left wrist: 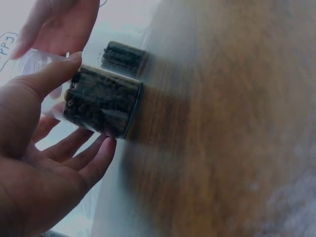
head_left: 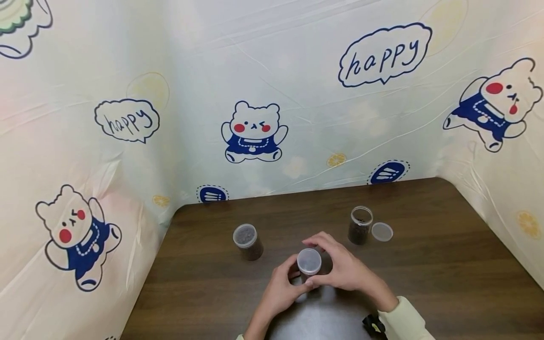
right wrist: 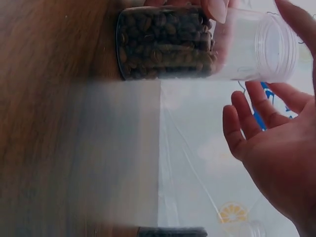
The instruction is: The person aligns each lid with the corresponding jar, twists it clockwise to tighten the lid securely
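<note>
A clear jar (head_left: 309, 271) partly filled with what look like coffee beans stands on the table, a translucent lid on its top. My left hand (head_left: 278, 289) grips it around the side; thumb and fingers show on the jar's wall in the left wrist view. Around the lid, my right hand (head_left: 346, 268) is held with fingers spread and loosely bent. In the right wrist view those fingers (right wrist: 251, 106) lie close by the lid end, apart from the jar's wall; whether the thumb touches the lid is unclear.
To the left stands a lidded jar (head_left: 250, 243) with dark contents. An uncovered jar (head_left: 360, 227) is at the back right, a loose translucent lid (head_left: 382, 232) beside it. Printed cloth (head_left: 297, 118) surrounds the brown wooden table (head_left: 204, 293) at the back and sides.
</note>
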Motion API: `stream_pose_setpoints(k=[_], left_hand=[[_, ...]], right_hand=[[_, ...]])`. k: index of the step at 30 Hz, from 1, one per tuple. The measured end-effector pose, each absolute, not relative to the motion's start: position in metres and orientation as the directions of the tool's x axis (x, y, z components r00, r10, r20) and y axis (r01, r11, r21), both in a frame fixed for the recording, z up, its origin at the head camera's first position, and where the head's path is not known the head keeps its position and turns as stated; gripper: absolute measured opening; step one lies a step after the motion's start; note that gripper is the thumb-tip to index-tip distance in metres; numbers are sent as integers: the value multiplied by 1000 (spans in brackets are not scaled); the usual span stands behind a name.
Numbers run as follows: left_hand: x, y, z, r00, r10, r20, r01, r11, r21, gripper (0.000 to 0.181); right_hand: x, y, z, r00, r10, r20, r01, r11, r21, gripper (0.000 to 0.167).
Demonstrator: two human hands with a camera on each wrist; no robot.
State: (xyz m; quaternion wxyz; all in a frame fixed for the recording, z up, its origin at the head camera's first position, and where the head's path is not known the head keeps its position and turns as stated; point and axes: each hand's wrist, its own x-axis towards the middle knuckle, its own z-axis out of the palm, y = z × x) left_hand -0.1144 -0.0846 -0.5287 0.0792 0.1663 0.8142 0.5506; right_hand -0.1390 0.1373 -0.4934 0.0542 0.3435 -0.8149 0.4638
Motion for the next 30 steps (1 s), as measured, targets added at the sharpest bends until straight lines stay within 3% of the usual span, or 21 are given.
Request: stream_pose_setpoints(k=[3, 12, 24, 30], left_hand=[[-114, -85, -529, -934, 353, 50, 179, 345, 921, 55], [-113, -83, -528, -939, 344, 27, 143, 316, 938, 54], [-115, -84, -528, -931, 361, 50, 175, 321, 931, 54], [-114, -85, -530, -928, 369, 53, 190, 346, 919, 54]], right_hand=[[-138, 141, -492, -752, -525, 399, -613, 334, -716, 79], [-137, 141, -490, -727, -541, 422, -632, 289, -719, 58], [-140, 130, -498, -738, -478, 476, -642, 280, -714, 57], [-138, 134, -499, -742, -502, 444, -634, 310, -709, 72]])
